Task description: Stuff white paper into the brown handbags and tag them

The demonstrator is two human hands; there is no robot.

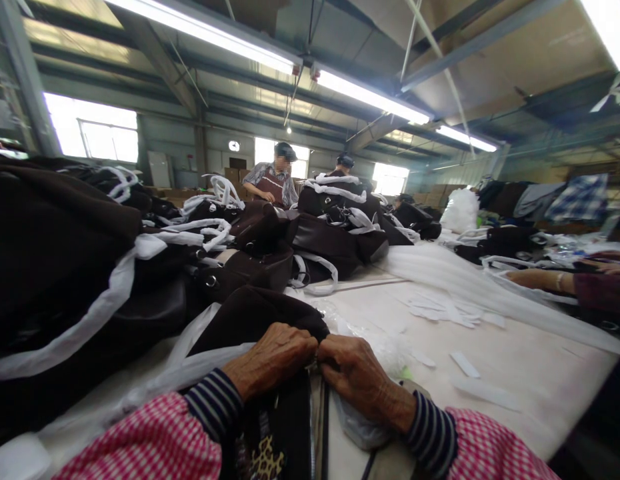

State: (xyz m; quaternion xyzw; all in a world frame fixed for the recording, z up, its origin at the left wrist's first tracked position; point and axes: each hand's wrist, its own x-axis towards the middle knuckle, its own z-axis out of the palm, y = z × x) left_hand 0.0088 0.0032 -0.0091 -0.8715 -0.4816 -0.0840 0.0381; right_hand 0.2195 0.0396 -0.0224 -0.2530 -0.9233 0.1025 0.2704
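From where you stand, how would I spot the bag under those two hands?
Find the pale table and look along its near side, where the left hand and right hand meet. The dark bag lies beneath them, running down the picture. Unlike the heaped bags beyond, it shows a leopard-print patch left of a zipper.

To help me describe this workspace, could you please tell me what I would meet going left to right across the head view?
White-wrapped bag handle, left hand, right hand, short white strip, co-worker's maroon sleeve.
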